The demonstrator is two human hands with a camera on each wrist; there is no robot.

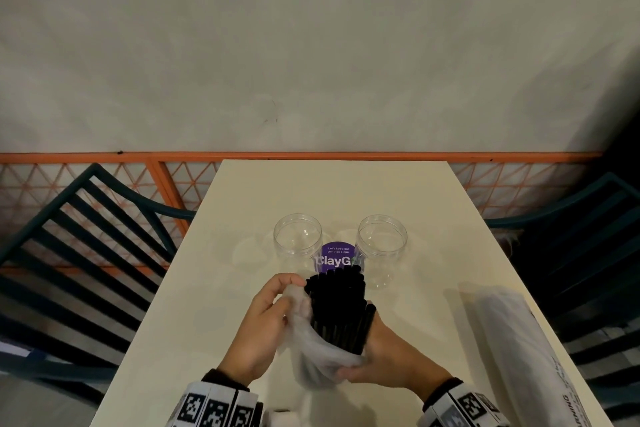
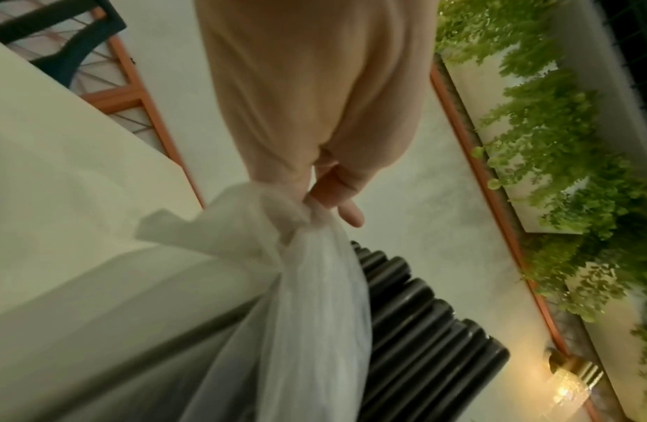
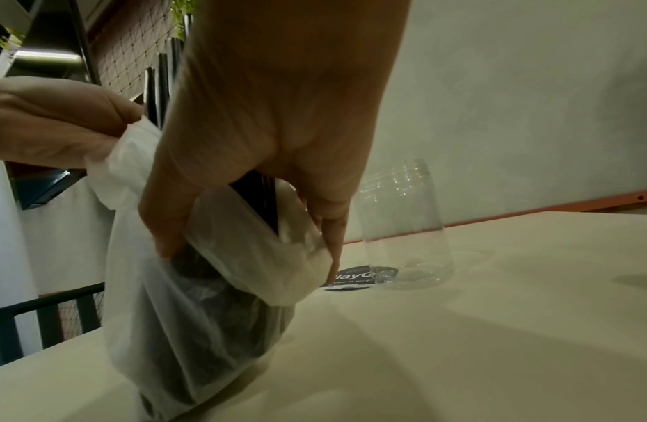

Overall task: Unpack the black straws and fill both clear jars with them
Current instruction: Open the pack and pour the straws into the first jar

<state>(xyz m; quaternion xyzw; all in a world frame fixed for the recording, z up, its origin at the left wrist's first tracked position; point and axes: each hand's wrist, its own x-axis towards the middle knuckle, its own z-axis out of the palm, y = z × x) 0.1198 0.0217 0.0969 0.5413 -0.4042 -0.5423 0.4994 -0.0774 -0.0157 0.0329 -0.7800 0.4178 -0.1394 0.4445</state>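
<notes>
1. Standing upright in a thin white bag (image 1: 313,350), a thick bundle of black straws (image 1: 337,308) is poking its top ends out of the bag's open mouth, near the front middle of a pale table (image 1: 433,218).
2. Pinching the bag's rim with curled fingers and thumb, the left hand (image 1: 263,326) is pulling the film away from the straws on their left side.
3. Wrapping its fingers round the bundle through the rolled-down film, the right hand (image 1: 391,357) is steadying the straws and bag from the right.
4. Waiting just beyond the bundle, two clear jars (image 1: 298,243) (image 1: 382,246) are standing empty and open-mouthed, side by side, with a round purple sticker (image 1: 337,258) on the table between them.
5. Lying well off to the right, a second white bag (image 1: 519,350) is resting on the table.
6. Judging the risk: the straws are loose and smooth, so if the right hand is easing its hold while the film is sliding down, the bundle is likely to fan out and spill across the table.
7. Judging further: the film looks thin, so a hard tug could tear it or jerk the bundle forward.
8. Judging last: the jars look light and sit close, so a swinging bundle could knock one over.
</notes>
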